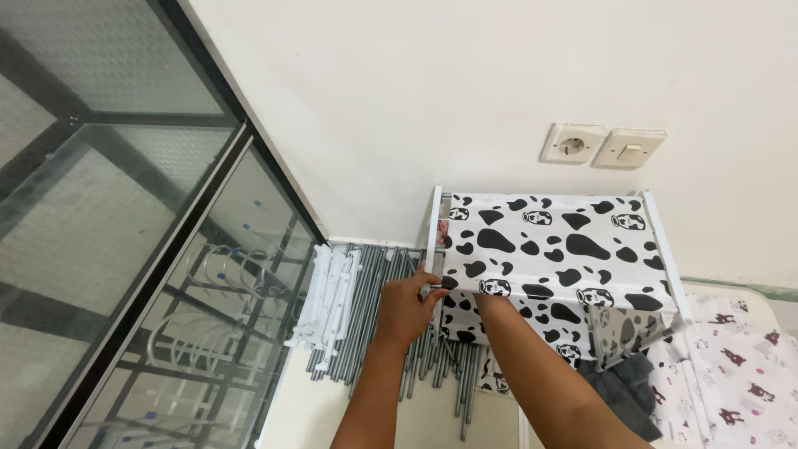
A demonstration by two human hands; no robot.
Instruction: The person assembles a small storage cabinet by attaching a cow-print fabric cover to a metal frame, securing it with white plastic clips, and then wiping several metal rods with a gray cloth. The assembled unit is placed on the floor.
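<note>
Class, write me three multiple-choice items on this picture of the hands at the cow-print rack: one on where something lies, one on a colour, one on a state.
1. Where do the grey metal rods lie?
A. on the floor against the wall
B. on top of the rack
C. on the bedding

2. What colours is the fabric shelf?
A. red and yellow
B. white with black patches
C. plain green

3. What is the left hand doing?
A. resting flat on the floor
B. hanging free in the air
C. pinching the front left corner of the shelf

Answers:
1 A, the rods spread over the floor under the wall, beside white plastic pieces.
2 B, black cow patches on white cloth.
3 C, its fingers close on the corner; the right hand is hidden beneath the shelf.
</note>
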